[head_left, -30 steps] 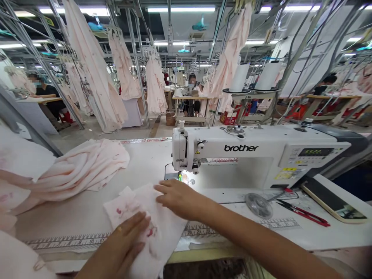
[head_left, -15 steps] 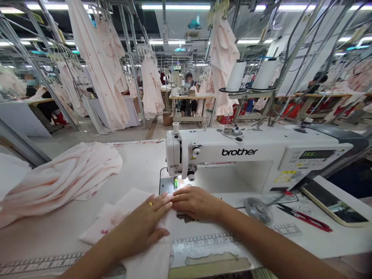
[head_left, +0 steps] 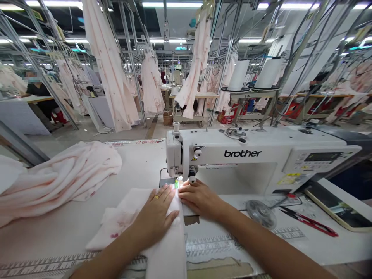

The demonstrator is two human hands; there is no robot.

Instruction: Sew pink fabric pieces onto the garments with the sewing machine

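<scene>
Pale pink fabric [head_left: 167,252] lies under both hands and runs up to the needle area of a white sewing machine [head_left: 215,145]. My left hand [head_left: 158,211], with a yellow ring, rests flat on the cloth, fingers stretched toward the presser foot [head_left: 176,183]. To the right of the foot, my right hand [head_left: 200,197] lies low on the machine bed, its fingertips at the cloth's right edge. Its fingers are extended; the thumb is hidden. A folded part of the cloth with a dark pink print [head_left: 114,235] spreads left of my left hand.
A heap of pink fabric [head_left: 72,174] lies at left. Red-handled thread snips [head_left: 312,223], a phone [head_left: 340,205] and a clear round disc [head_left: 261,214] lie at right. A measuring tape [head_left: 215,245] runs along the front edge. Garments hang beyond; a co-worker [head_left: 37,89] sits far left.
My hands have moved apart around the presser foot, the right one shifting right. The cloth under them now lies straighter and further right. A hanging garment in the background has swung left.
</scene>
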